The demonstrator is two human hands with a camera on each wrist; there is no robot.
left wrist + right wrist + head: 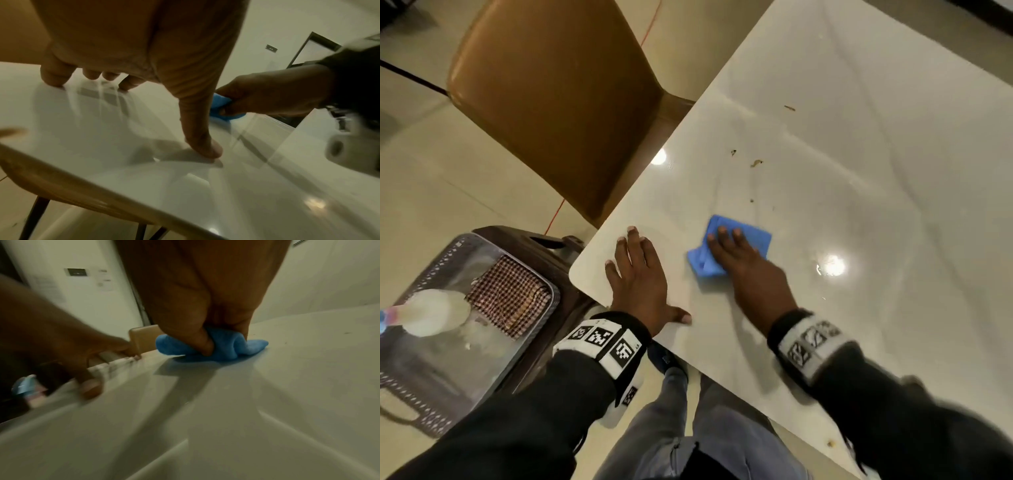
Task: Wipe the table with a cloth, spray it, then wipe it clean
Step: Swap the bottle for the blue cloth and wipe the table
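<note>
Fingers (205,344) pinch soft blue cloth (732,245) w/ folds.

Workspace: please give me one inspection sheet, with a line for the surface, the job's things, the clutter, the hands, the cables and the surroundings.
Surface: white glossy table, with lamp reflections.
Job's things: blue cloth on the table; spray bottle in the grey basket beside the table.
Clutter: brown crumbs beyond the cloth; checked cloth in the basket.
Hands: left hand rests spread on the table near its corner; right hand grips the blue cloth, thumb tucked into its folds.
Cables: thin red line on the floor.
Surroundings: brown chair, pale tiled floor.
</note>
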